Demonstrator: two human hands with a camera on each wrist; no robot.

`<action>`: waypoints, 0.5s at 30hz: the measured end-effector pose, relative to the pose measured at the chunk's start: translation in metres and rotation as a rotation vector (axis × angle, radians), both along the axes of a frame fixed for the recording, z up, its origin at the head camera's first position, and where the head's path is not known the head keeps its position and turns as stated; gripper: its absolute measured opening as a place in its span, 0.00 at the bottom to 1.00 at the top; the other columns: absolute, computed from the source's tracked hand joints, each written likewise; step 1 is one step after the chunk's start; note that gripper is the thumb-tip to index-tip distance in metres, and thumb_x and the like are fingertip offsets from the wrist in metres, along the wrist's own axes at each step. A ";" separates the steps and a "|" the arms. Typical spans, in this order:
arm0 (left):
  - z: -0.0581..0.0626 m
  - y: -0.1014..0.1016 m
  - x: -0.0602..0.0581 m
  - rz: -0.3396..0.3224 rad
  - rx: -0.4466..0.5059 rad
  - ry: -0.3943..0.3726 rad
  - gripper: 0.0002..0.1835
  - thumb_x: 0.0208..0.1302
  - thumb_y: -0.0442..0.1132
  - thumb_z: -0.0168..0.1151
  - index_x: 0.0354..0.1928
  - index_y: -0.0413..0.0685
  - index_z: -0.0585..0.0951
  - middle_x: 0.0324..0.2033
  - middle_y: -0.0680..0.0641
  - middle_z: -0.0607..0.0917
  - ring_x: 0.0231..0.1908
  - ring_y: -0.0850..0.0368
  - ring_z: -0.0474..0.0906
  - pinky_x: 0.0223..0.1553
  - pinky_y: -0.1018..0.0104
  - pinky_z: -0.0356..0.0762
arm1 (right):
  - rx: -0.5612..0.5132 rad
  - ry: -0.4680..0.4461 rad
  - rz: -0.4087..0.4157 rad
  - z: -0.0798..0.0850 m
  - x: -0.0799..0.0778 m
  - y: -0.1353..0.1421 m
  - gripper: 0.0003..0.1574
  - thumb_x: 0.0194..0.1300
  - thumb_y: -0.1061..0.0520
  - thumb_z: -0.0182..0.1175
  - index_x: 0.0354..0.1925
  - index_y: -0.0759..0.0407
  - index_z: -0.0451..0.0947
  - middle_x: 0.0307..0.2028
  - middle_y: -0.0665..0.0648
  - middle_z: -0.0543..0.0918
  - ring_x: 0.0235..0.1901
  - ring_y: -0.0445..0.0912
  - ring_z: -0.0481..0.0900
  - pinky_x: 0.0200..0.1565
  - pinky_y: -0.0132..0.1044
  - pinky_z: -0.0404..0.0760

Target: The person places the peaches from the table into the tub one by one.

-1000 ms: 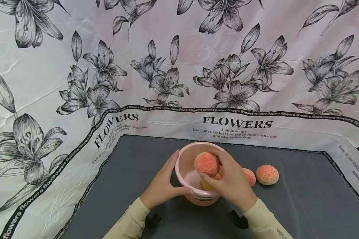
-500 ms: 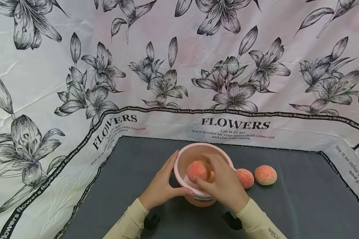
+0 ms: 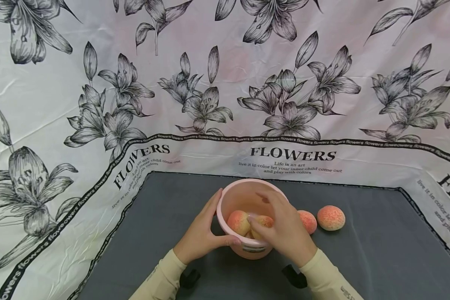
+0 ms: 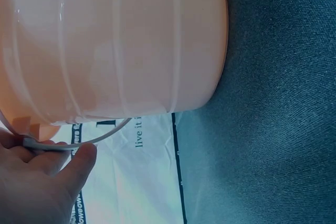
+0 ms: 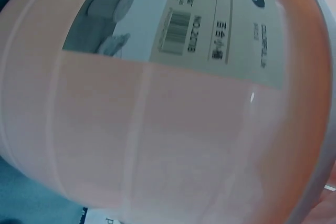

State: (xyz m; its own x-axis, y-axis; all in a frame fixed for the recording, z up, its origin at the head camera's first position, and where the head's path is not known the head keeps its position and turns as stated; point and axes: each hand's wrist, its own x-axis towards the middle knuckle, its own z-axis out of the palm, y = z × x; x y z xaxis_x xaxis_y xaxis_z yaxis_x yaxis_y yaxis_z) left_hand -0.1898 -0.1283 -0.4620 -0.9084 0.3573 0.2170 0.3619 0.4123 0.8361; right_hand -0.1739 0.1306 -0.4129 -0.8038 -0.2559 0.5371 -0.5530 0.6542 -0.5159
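Note:
A pink plastic bucket (image 3: 253,248) stands on the dark mat. My left hand (image 3: 202,235) grips its left side, thumb over the near rim and fingers spread along the outer wall; in the left wrist view those fingers (image 4: 81,163) lie against the thin bail handle (image 4: 107,135). Inside the bucket lie a yellow-orange peach (image 3: 238,223) and another peach (image 3: 263,225), partly behind my right thumb. My right hand (image 3: 286,225) reaches over the right rim, thumb and fingers apart with nothing held between them. The right wrist view is filled by the bucket's labelled wall (image 5: 173,145).
Two more peaches rest on the mat right of the bucket: a nearer peach (image 3: 307,222), partly behind my right hand, and a farther peach (image 3: 331,218). A flower-printed cloth (image 3: 210,158) rises behind and beside the dark mat (image 3: 375,250).
My right hand lowered a peach into the bucket and let go of it; the peach now lies at the inner left. My left hand has stayed on the bucket.

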 end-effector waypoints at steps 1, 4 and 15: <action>0.000 0.000 0.000 -0.001 0.002 -0.003 0.70 0.52 0.66 0.84 0.87 0.80 0.43 0.87 0.60 0.50 0.86 0.55 0.51 0.79 0.33 0.61 | -0.002 0.001 -0.005 0.000 0.000 0.002 0.46 0.62 0.49 0.81 0.73 0.54 0.73 0.63 0.55 0.83 0.58 0.53 0.84 0.57 0.55 0.87; 0.001 0.000 0.001 -0.002 0.006 -0.007 0.70 0.52 0.65 0.85 0.87 0.80 0.43 0.88 0.58 0.50 0.86 0.56 0.51 0.80 0.33 0.61 | 0.002 0.012 -0.034 0.000 0.000 0.007 0.46 0.61 0.51 0.82 0.73 0.54 0.74 0.60 0.56 0.83 0.57 0.53 0.84 0.55 0.55 0.87; 0.000 0.001 0.001 -0.004 0.016 0.001 0.71 0.51 0.64 0.86 0.87 0.80 0.44 0.87 0.63 0.50 0.86 0.54 0.52 0.79 0.32 0.62 | -0.015 0.060 -0.158 -0.007 -0.004 0.038 0.39 0.61 0.53 0.82 0.65 0.63 0.79 0.55 0.62 0.85 0.53 0.56 0.85 0.50 0.57 0.87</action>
State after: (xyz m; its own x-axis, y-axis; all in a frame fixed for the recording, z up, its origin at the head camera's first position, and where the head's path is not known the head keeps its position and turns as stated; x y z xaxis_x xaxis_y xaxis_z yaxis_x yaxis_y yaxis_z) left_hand -0.1884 -0.1274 -0.4624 -0.9066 0.3576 0.2239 0.3646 0.3970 0.8423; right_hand -0.1783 0.1682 -0.4194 -0.7997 -0.1202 0.5882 -0.4738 0.7280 -0.4955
